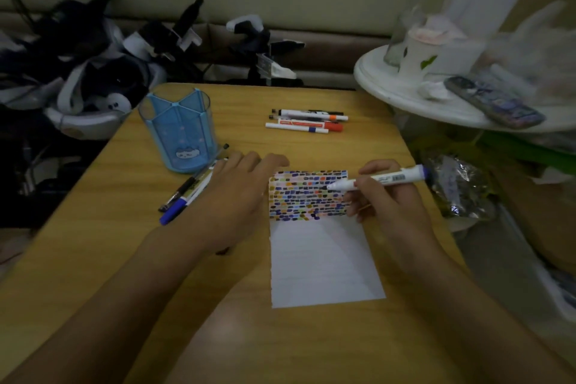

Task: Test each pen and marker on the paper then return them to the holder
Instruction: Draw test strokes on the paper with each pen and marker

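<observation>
right hand grips a white marker, tip over the colour dabs on the paper. left hand lies flat and relaxed on the paper's left edge, near the blue holder.

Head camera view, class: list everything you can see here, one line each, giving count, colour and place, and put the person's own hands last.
paper: one, white, top part filled with coloured test marks, centre of table
marker: one, white with blue end, in the right hand, tip over the marks
pen holder: one, clear blue, upright, left of centre
far pens: about four, white with orange, red and blue parts, lying together behind the paper
near pens: about three, black, white and blue, lying by the holder, partly under the left hand
table: one, yellow wood
round stand: one, white, right, holding cups and a phone
left hand: flat, fingers at the paper's corner
right hand: grips the marker
</observation>
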Available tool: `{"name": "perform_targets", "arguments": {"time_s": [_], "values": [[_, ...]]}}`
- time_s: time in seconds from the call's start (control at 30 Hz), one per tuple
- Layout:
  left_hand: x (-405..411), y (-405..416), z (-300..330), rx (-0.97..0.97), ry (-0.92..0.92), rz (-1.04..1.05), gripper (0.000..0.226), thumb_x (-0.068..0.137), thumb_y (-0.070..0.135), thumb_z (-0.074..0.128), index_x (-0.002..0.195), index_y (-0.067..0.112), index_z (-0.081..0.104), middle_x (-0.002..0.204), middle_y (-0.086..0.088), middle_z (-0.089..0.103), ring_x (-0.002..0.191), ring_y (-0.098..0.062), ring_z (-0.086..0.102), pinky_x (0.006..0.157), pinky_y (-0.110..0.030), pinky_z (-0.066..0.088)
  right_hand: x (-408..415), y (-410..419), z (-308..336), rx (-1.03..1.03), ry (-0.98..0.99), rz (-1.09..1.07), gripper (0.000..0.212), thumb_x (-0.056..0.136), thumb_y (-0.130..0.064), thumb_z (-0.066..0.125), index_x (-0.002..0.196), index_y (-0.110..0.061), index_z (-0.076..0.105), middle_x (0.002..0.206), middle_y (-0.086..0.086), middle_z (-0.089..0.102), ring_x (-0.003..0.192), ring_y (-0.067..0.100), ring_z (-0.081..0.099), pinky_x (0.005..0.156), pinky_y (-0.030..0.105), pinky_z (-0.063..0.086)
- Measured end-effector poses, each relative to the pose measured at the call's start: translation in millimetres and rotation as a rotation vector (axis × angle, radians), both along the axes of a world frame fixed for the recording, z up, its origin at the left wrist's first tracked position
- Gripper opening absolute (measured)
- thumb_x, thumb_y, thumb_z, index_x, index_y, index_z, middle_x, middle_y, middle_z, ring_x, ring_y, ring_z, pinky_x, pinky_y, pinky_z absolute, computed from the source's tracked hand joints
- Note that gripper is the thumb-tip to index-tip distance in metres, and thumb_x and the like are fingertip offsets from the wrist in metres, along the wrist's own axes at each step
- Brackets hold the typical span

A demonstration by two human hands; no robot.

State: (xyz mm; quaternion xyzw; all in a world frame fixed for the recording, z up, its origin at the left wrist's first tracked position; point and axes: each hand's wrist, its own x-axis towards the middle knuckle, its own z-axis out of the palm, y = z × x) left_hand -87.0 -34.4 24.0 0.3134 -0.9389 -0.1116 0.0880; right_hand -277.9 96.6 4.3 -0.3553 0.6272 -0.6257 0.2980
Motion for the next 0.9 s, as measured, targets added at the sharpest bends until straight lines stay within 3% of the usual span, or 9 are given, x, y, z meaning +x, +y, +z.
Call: {"name": "perform_targets", "arguments": {"time_s": [0.1,0.23,0.33,0.5,0.67,0.9], "values": [[-1,0,8,0.130,0.052,0.114,0.072,0.088,-0.006,0.059,0.143,0.032,0.033,0.130,-0.001,0.048,0.118,-0.021,0.042,0.096,-0.036,0.041,3,-2,4,-0.010,0.034,0.017,0.005,0.096,-0.012,0.062,0.098,-0.009,0.059,0.077,0.010,0.073,0.064,0.019,0.066,0.055,0.027,0.052],[3,-1,7,0.189,0.201,0.183,0.039,0.093,0.007,0.060,0.113,0.036,0.044,0.116,0.002,0.054,0.100,-0.015,0.052,0.085,-0.034,0.049,6,-5,6,-0.009,0.064,0.054,0.005,0.093,-0.009,0.067,0.095,-0.014,0.067,0.070,0.000,0.069,0.063,0.016,0.063,0.055,0.029,0.052],[7,-1,8,0.139,0.208,0.095,0.037,0.091,0.007,0.063,0.103,0.039,0.047,0.109,0.012,0.049,0.099,-0.012,0.051,0.081,-0.027,0.045,6,-6,7,-0.009,-0.024,0.052,0.011,0.099,-0.011,0.058,0.097,-0.011,0.069,0.071,0.004,0.068,0.065,0.018,0.062,0.056,0.030,0.049],[7,-1,9,0.164,0.153,0.085,0.040,0.093,0.012,0.063,0.125,0.034,0.055,0.118,0.010,0.058,0.106,-0.012,0.052,0.087,-0.030,0.047,9,-7,11,-0.006,-0.083,0.069,0.009,0.099,-0.009,0.055,0.094,-0.014,0.061,0.075,0.009,0.072,0.063,0.018,0.063,0.056,0.027,0.051],[6,0,8,0.161,0.145,0.063,0.030,0.092,0.020,0.065,0.120,0.028,0.057,0.103,0.014,0.051,0.093,-0.007,0.047,0.077,-0.023,0.037,14,-9,11,-0.013,-0.113,0.110,0.009,0.098,-0.010,0.057,0.091,-0.013,0.060,0.076,0.011,0.072,0.062,0.019,0.063,0.056,0.025,0.051],[8,-2,6,0.156,0.173,0.011,0.029,0.091,0.021,0.067,0.118,0.027,0.059,0.102,0.014,0.056,0.088,-0.004,0.048,0.068,-0.007,0.035,20,-10,11,0.029,-0.102,0.093,0.004,0.097,-0.016,0.060,0.094,-0.016,0.063,0.082,0.011,0.074,0.065,0.017,0.065,0.059,0.025,0.054]]}}
